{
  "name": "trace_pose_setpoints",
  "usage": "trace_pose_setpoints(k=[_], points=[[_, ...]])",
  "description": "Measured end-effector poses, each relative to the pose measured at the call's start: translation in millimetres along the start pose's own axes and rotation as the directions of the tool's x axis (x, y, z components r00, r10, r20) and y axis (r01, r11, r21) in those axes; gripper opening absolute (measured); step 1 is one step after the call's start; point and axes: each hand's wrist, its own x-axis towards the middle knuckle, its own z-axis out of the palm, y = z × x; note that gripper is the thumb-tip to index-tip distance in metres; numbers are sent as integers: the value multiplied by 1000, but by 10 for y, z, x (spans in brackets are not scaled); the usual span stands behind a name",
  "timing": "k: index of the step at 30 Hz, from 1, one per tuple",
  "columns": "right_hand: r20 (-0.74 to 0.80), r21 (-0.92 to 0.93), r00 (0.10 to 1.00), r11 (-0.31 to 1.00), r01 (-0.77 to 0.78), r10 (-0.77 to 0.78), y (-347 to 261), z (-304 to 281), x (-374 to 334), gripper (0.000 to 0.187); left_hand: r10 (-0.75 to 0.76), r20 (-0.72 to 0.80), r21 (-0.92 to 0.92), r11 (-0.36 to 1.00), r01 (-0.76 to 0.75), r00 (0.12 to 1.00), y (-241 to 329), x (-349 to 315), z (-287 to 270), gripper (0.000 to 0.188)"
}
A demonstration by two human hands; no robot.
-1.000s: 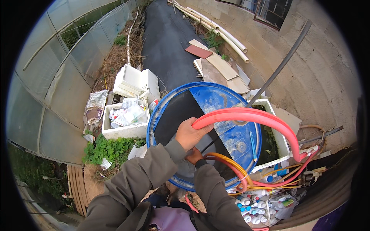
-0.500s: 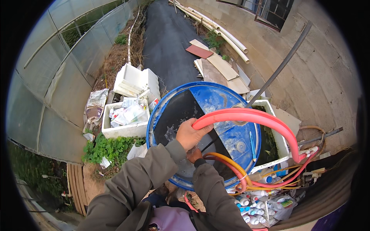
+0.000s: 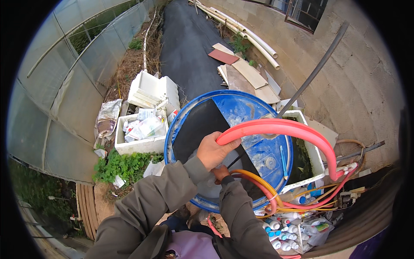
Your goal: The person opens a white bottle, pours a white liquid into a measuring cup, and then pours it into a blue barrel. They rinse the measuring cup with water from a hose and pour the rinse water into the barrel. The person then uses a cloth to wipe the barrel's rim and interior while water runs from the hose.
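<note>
Pink hose in left hand, packet print illegible

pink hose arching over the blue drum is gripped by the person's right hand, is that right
Not quite: it is the left hand that grips the pink hose arching over the blue drum, as the head view shows.
</note>
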Motion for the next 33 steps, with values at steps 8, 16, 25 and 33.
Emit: trace_pose_setpoints(k=[8,16,25,33], points=[[-259,158,944,955,249,-204,230,274,171,29,86,111,-108,991,-74,990,108,-174,101,45],[-231,104,972,995,-5,29,-195,28,1,59,-5,3,-4,1000,5,1000,86,-39,-3,47],[-321,-143,943,989,47,-92,-590,71,-132,63,91,-65,81,993,-85,994,53,44,-116,40],[-9,193,903,887,-419,429,-526,-128,-76,56,152,-94,147,980,-137,984,-13,117,-190,45]])
